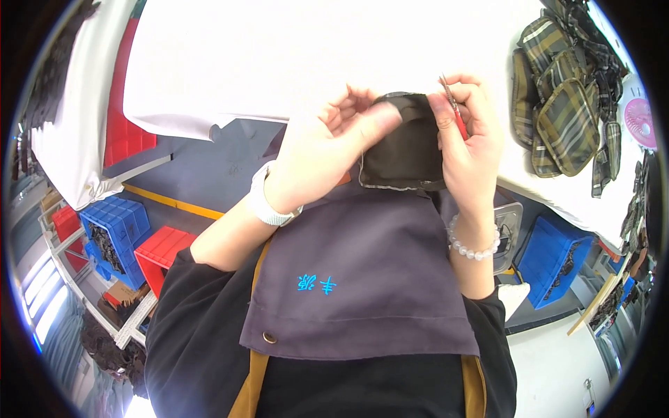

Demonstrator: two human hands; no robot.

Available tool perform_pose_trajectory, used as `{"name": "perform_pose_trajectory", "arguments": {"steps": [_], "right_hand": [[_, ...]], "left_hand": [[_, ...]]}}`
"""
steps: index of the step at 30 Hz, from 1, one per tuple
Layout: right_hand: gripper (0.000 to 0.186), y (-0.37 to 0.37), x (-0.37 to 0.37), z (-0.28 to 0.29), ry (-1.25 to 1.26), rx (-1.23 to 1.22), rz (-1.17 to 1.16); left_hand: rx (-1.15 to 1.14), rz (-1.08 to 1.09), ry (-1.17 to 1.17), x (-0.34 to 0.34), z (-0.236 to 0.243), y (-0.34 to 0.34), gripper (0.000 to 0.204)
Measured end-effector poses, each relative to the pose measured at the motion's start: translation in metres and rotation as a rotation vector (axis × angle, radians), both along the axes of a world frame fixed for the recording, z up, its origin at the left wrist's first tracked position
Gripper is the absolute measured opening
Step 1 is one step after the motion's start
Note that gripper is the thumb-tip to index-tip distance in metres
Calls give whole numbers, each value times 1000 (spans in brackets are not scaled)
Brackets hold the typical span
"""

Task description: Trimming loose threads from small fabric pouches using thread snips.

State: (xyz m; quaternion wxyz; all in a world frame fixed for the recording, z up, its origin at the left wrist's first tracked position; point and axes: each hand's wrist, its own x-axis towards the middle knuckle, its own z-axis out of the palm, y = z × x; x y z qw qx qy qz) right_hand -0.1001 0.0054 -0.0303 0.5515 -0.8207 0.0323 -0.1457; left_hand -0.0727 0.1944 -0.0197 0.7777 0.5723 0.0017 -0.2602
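Note:
Both my hands are raised in front of my apron, with a dark olive-brown fabric piece (pixel 404 150) between them. It is small and roughly square, with rounded corners and pale raw edges. My left hand (pixel 341 136) holds its upper left edge; the thumb lies over the front and is slightly blurred. At the right edge, my right hand (pixel 470 129) pinches the cloth between thumb and fingers. That same hand also grips a slim pointed metal tool with a red handle (pixel 460 124), its tip upward; the exact kind of tool cannot be made out.
A white-covered table (pixel 279 56) lies ahead. Plaid padded fabric pieces (pixel 568 125) are heaped on its right, near a pink fan (pixel 640 123). Blue crates (pixel 554 258) stand low on the right and left (pixel 118 219), with a red stool (pixel 162 252) near my left elbow.

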Motion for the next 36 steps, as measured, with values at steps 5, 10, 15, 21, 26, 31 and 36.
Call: {"name": "perform_pose_trajectory", "arguments": {"steps": [5,10,15,21,26,31,36], "right_hand": [[10,-8,-2,8,64,84,-187],[10,-9,-4,22,77,217,-187],[15,-15,-7,22,66,339,-275],[15,-21,-7,17,93,501,-296],[16,-19,-11,29,-42,355,-430],[13,-12,-24,43,-260,120,-478],[14,-10,-54,35,-394,-105,-394]], "left_hand": [[183,-158,-200,-7,1,2,26],[247,-36,-221,-3,-14,4,20],[-58,-50,106,-3,-1,3,18],[-449,-38,368,-4,3,-11,18],[-91,46,-44,-10,12,-32,56],[-186,-38,51,-20,31,-52,36],[-289,125,261,-27,18,-55,19]]}}
